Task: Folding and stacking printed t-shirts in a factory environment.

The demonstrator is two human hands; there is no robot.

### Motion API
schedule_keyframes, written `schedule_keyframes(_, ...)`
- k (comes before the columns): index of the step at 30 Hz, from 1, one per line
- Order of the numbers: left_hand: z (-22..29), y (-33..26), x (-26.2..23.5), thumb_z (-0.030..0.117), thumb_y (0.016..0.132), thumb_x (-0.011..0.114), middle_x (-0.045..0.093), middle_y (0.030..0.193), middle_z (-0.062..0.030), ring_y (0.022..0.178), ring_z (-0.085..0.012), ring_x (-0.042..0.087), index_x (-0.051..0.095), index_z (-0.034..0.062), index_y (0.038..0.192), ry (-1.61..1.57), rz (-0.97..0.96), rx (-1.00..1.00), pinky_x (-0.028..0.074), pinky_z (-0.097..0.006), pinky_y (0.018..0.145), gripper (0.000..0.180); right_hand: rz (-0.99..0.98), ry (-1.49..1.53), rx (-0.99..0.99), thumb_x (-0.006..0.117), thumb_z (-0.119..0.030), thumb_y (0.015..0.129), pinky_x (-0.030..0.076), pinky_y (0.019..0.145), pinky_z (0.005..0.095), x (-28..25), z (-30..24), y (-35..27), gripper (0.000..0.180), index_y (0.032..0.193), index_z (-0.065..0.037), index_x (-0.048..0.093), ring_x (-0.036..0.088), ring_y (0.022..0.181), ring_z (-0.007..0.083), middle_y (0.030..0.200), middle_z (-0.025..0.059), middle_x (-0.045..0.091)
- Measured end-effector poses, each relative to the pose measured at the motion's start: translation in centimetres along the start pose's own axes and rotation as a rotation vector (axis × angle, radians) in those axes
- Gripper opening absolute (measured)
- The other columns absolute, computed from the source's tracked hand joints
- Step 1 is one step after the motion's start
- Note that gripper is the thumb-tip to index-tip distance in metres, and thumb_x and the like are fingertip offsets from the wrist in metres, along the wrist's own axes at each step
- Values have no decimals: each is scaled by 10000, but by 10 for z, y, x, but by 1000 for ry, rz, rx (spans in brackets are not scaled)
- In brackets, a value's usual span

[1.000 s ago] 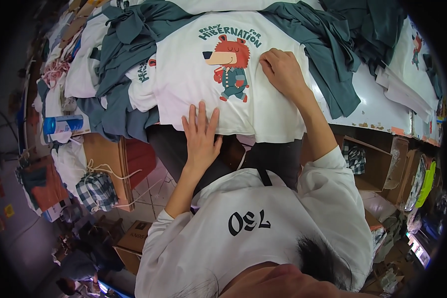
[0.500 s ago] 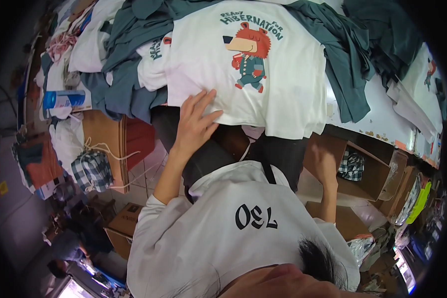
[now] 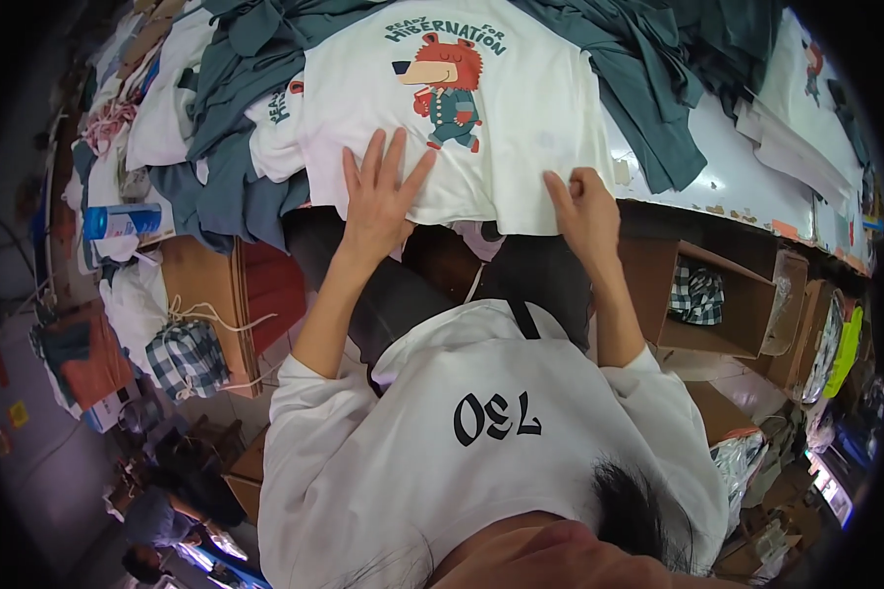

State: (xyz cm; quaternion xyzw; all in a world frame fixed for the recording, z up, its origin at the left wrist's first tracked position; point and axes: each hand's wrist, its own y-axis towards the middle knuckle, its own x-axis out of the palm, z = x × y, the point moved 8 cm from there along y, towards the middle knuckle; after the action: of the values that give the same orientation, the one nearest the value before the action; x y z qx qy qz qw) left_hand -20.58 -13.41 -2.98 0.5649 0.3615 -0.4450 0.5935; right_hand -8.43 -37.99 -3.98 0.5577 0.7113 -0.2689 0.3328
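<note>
A white shirt (image 3: 540,128) lies over the near edge of the table, with a red bear in green clothes printed on it. Its lower edge hangs above my lap. My left hand (image 3: 375,201) rests on the lower left part of the shirt, its fingers spread on the cloth below the print. At the shirt's lower right corner is my right hand (image 3: 589,216). Its fingers are curled against the cloth and the thumb lies along it; the fingertips are hidden.
Dark green cloth (image 3: 648,108) lies in folds on both sides of the shirt. On the left is a blue cylindrical pack (image 3: 123,222) beside heaped white cloth. An open cardboard box (image 3: 751,324) with checked cloth (image 3: 697,293) stands under the table on the right. Another person (image 3: 157,520) is at lower left.
My right hand has come up from beside my lap onto the shirt's lower right corner. My left hand has spread its fingers on the cloth. The whole view has shifted slightly.
</note>
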Motion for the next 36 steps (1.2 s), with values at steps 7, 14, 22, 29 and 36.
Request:
schedule_keyframes(7, -1, 19, -56, 23, 697, 655, 648, 1134, -47, 1095, -267, 610, 643, 78, 1032, -105, -9, 232, 538, -395, 860, 340, 206, 237, -140, 620, -341, 983, 479, 655, 358, 3, 12, 26, 364, 970, 23, 611, 599, 675, 220, 748, 121, 629)
schedule_keyframes(14, 34, 43, -104, 63, 659, 636, 555, 793, -27, 770, -196, 574, 566, 84, 789, 27, 208, 325, 480, -310, 634, 149, -296, 175, 184, 618, -511, 955, 452, 643, 277, 17, 24, 42, 559, 893, 44, 656, 573, 702, 110, 669, 52, 591)
schedule_keyframes(22, 5, 10, -48, 48, 677, 622, 560, 799, -52, 795, -238, 570, 585, 79, 788, -62, 12, 171, 463, -355, 688, 122, 69, -230, -100, 537, -365, 1025, 482, 610, 455, -24, 48, 23, 418, 835, 1, 610, 626, 629, 412, 728, 231, 657)
schedule_keyframes(29, -13, -35, -4, 56, 731, 631, 589, 890, -71, 902, -260, 582, 603, 70, 881, -172, -175, 132, 457, -380, 755, 153, 118, -288, -51, 629, -340, 961, 504, 608, 453, -30, 23, 10, 275, 927, -71, 586, 642, 650, 367, 725, 151, 629)
schedule_keyframes(36, -56, -46, -23, 47, 811, 689, 599, 992, -77, 963, -281, 598, 621, 47, 962, -280, -129, -33, 484, -407, 811, 166, 65, -46, -690, 791, -113, 775, 503, 786, 396, -21, -54, -26, 363, 1081, -70, 601, 609, 898, 315, 1058, 123, 599)
